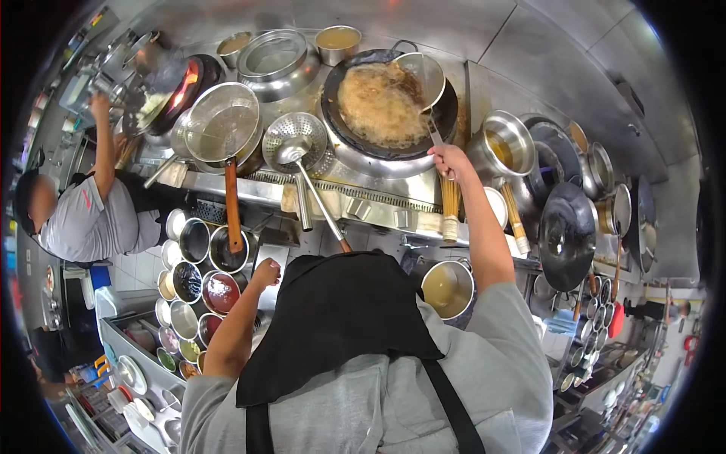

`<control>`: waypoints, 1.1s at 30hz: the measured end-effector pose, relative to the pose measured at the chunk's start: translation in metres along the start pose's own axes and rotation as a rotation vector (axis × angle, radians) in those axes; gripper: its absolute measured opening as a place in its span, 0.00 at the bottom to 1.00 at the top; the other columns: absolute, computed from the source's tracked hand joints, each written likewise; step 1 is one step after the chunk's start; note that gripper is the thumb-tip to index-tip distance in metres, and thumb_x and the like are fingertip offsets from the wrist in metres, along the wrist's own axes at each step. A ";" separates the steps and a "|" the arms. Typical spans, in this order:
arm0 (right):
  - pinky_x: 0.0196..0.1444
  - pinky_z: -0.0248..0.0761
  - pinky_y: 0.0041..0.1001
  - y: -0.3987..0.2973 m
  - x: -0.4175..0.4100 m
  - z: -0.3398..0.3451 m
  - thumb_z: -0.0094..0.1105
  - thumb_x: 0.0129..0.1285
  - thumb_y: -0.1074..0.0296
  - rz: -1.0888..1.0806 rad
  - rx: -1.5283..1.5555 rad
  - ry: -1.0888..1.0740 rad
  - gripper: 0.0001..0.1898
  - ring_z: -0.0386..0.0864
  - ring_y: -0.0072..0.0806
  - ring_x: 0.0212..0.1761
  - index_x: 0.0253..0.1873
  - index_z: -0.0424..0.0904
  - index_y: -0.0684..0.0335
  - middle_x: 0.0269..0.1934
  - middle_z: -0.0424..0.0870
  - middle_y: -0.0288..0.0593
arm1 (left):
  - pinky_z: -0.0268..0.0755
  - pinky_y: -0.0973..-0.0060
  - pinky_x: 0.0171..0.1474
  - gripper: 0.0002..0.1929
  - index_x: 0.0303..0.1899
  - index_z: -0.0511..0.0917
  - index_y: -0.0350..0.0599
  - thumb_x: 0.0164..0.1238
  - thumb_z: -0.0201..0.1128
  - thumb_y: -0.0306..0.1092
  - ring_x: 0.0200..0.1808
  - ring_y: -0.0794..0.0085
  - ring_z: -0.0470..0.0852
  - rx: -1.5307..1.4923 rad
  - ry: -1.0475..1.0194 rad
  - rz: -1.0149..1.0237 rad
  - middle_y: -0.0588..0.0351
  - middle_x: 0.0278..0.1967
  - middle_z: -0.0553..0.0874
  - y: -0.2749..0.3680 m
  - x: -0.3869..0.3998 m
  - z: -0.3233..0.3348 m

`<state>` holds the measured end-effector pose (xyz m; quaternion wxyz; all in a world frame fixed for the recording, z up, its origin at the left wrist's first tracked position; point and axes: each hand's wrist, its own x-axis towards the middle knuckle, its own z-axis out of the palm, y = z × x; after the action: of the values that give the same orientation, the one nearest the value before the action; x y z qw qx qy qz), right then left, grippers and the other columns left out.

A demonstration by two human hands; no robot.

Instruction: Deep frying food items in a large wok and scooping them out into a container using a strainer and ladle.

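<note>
My right hand [450, 160] is closed around the handle of a strainer [421, 79], whose round head dips into the right part of a black wok [445, 127]. Foamy, bubbling oil [377, 102] fills much of that wok. My left hand [266, 273] hangs low beside my apron, its fingers curled, near metal pots of sauce [221, 291]; whether anything is in it does not show. Between my hands and the wall, a perforated skimmer [278, 131] lies on the stove with a steel ladle [293, 150] across it. A mesh strainer with a wooden handle [231, 210] rests to their left.
Bamboo brushes [450, 210] hang at the stove's front edge. A steel pot with oil [506, 144] stands right of the wok, near an upright dark wok [567, 235]. At the left a co-worker [96, 215] handles another wok over flames [185, 85]. A pot of pale liquid [448, 289] stands low at my right.
</note>
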<state>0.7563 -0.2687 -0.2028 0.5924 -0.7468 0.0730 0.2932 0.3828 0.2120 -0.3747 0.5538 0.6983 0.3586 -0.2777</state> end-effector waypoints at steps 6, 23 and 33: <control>0.07 0.50 0.16 0.017 0.001 0.000 0.43 0.75 0.66 0.100 0.527 -0.318 0.10 0.55 0.12 0.10 0.48 0.69 0.67 0.16 0.58 0.27 | 0.70 0.73 0.18 0.04 0.37 0.72 0.40 0.64 0.50 0.27 0.17 0.67 0.76 -0.092 0.007 0.047 0.51 0.23 0.77 -0.004 0.010 0.001; 0.12 0.56 0.27 -0.029 -0.070 0.034 0.52 0.65 0.66 -0.156 -0.108 0.324 0.10 0.66 0.23 0.12 0.35 0.78 0.67 0.16 0.71 0.35 | 0.72 0.70 0.17 0.09 0.28 0.73 0.40 0.66 0.48 0.29 0.16 0.64 0.78 0.050 -0.097 -0.019 0.48 0.21 0.78 -0.051 0.069 -0.006; 0.21 0.70 0.33 0.031 -0.050 -0.013 0.50 0.61 0.69 -0.334 -0.734 0.721 0.10 0.81 0.30 0.21 0.35 0.79 0.69 0.23 0.81 0.47 | 0.73 0.70 0.17 0.13 0.24 0.74 0.36 0.64 0.48 0.32 0.16 0.66 0.81 0.029 -0.017 0.154 0.47 0.19 0.80 -0.024 0.062 0.005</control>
<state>0.7057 -0.3017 -0.2012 0.2684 -0.9595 0.0444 -0.0736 0.3994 0.2226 -0.4382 0.5663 0.7293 0.2953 -0.2452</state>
